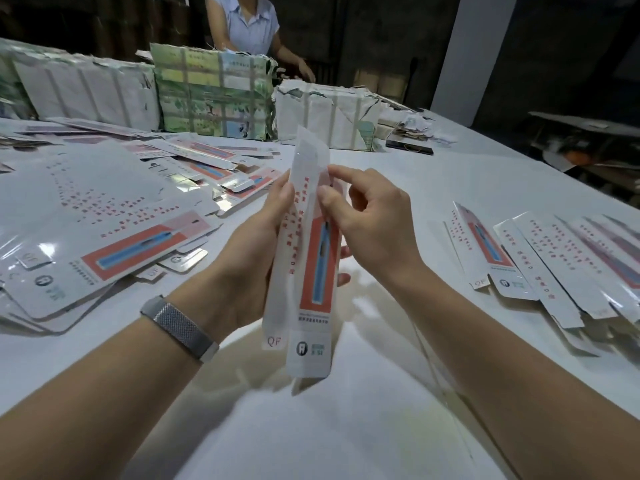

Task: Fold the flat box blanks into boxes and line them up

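Wrapped bundles (214,95) before a person (249,26) opposite.

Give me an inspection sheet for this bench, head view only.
Surface: white table.
Job's things: long white box blank with red-and-blue panel held upright; loose pile of flat blanks at left; row of folded boxes at right.
Clutter: paper-wrapped bundles along far edge.
Hands: left hand grips the blank; right hand pinches its edge.
Cables: nothing seen.
Surroundings: second person behind bundles; dark room.
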A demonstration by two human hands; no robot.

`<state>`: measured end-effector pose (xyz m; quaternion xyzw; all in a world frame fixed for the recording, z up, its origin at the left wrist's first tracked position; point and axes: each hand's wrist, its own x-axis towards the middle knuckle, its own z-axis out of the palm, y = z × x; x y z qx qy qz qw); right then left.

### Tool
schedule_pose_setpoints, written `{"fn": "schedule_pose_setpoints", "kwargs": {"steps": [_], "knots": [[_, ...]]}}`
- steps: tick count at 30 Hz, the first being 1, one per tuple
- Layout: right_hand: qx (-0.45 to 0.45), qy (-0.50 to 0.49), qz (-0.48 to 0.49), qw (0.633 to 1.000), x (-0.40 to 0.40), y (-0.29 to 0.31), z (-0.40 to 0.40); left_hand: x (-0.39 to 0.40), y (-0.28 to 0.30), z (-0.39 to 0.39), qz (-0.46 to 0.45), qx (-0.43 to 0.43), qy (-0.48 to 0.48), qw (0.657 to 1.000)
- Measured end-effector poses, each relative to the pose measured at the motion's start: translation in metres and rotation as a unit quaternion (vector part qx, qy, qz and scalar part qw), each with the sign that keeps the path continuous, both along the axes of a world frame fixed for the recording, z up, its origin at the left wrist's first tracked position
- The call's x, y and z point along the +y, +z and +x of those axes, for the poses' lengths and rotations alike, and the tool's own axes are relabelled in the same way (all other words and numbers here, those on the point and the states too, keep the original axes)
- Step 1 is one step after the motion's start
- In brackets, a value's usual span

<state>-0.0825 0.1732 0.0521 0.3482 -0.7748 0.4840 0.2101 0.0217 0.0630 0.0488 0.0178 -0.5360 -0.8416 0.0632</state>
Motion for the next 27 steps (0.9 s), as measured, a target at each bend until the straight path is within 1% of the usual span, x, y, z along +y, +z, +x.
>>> {"fn": "schedule_pose_setpoints", "kwargs": {"steps": [3, 5, 7, 11, 14, 18, 24, 27], "knots": [[-0.079, 0.023, -0.032, 0.996, 0.001, 0.002, -0.001, 0.001, -0.001, 0.002, -0.007, -0.047, -0.019, 0.999], [-0.126, 0.037, -0.045, 0.990, 0.004, 0.007, -0.004, 0.001, -0.002, 0.003, -0.017, -0.047, -0.036, 0.998], [-0.149, 0.054, -0.037, 0.987, 0.008, 0.013, -0.008, -0.001, -0.003, 0.001, -0.028, -0.043, -0.048, 0.998], [-0.171, 0.095, 0.019, 0.981, 0.017, 0.024, -0.013, -0.005, -0.003, 0.000, -0.057, -0.045, -0.057, 0.996], [-0.183, 0.108, 0.001, 0.977, 0.019, 0.023, -0.013, -0.005, -0.003, 0.001, -0.070, -0.045, -0.063, 0.995], [-0.210, 0.109, 0.008, 0.972, 0.021, 0.029, -0.010, -0.003, -0.002, 0.002, -0.063, -0.054, -0.074, 0.994], [-0.226, 0.127, 0.041, 0.965, 0.029, 0.041, -0.011, -0.001, -0.003, -0.001, -0.053, -0.063, -0.077, 0.994], [-0.242, 0.146, 0.043, 0.958, 0.032, 0.044, -0.009, -0.003, -0.005, -0.002, -0.029, -0.067, -0.108, 0.991]]}}
